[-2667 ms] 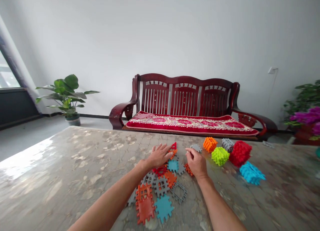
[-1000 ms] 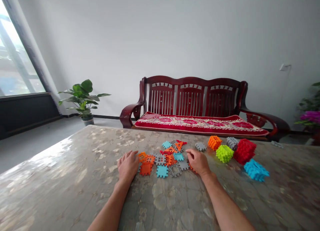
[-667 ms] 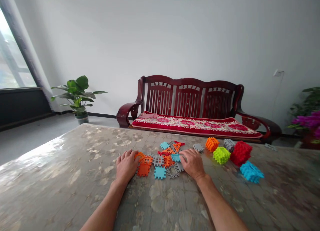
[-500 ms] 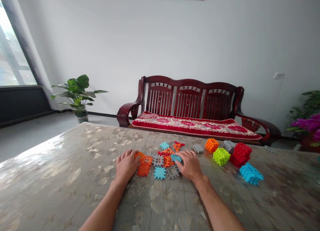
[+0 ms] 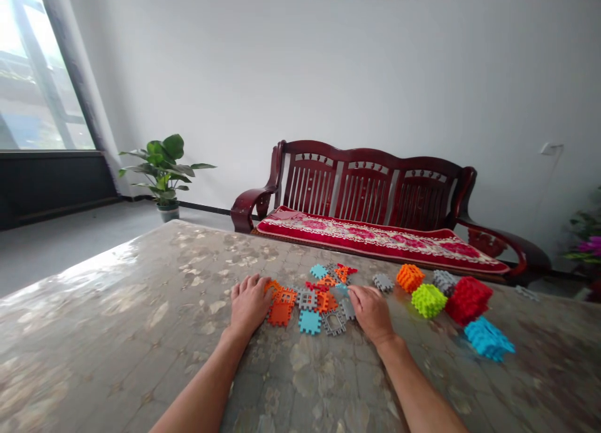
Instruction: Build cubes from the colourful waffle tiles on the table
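My left hand (image 5: 250,306) rests on the table, fingers lying loosely beside an orange toothed piece (image 5: 272,286). My right hand (image 5: 374,313) is closed, thumb and forefinger pinching the edge of a light blue interlocking tile (image 5: 342,288), which looks tilted. A plain grey tile (image 5: 348,308) lies against that hand's fingers. Between the hands several flat tiles spread out: a solid orange tile (image 5: 280,315), a grey window tile (image 5: 307,299), a turquoise tile (image 5: 310,322) and a grey frame tile (image 5: 333,323). Behind them sits a small orange triangular piece (image 5: 343,273).
Right of my hands stand cubes built from tiles: orange (image 5: 410,278), lime green (image 5: 429,300), red (image 5: 468,300) and blue (image 5: 489,339), with a grey one (image 5: 445,281) behind. A loose grey tile (image 5: 383,283) lies nearer. Beyond the table (image 5: 141,333) is a wooden bench (image 5: 361,186).
The view has turned slightly left. My right hand has shifted the light blue tile back a little, and the plain grey tile beneath now shows. My left hand stays in place.
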Action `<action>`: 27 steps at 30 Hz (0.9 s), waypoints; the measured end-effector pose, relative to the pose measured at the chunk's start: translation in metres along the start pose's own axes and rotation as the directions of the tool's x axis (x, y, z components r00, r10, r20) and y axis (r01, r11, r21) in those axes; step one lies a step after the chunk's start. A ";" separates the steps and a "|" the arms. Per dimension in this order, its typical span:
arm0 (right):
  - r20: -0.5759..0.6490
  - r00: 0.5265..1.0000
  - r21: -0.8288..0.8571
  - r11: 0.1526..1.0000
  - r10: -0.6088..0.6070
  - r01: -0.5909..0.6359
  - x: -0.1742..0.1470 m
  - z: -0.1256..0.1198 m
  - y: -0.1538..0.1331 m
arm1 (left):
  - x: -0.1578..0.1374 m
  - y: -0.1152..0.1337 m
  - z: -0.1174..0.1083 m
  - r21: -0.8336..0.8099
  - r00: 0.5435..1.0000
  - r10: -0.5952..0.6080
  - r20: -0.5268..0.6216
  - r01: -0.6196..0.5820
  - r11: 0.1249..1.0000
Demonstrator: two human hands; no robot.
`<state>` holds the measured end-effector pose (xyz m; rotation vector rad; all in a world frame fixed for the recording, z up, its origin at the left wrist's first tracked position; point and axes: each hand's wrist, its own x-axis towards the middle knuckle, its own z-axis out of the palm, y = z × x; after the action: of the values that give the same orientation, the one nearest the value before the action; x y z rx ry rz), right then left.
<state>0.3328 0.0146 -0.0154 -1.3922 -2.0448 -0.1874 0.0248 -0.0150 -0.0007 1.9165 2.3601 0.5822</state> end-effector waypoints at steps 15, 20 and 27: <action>0.004 0.977 0.141 0.967 0.212 -0.210 -0.001 0.007 0.012 | 0.001 -0.002 0.004 0.002 1.000 -0.003 -0.004 0.003 1.000; 0.010 0.990 0.109 0.984 0.141 -0.141 0.000 0.003 0.009 | 0.001 -0.002 0.005 -0.001 1.000 -0.004 -0.009 0.004 1.000; 0.053 0.999 0.081 0.997 0.001 -0.005 0.000 -0.008 -0.003 | 0.000 -0.002 0.004 -0.005 1.000 -0.004 -0.015 0.004 1.000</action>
<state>0.3341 0.0093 -0.0084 -1.3633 -2.0698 -0.0663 0.0244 -0.0137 -0.0049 1.9114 2.3694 0.6037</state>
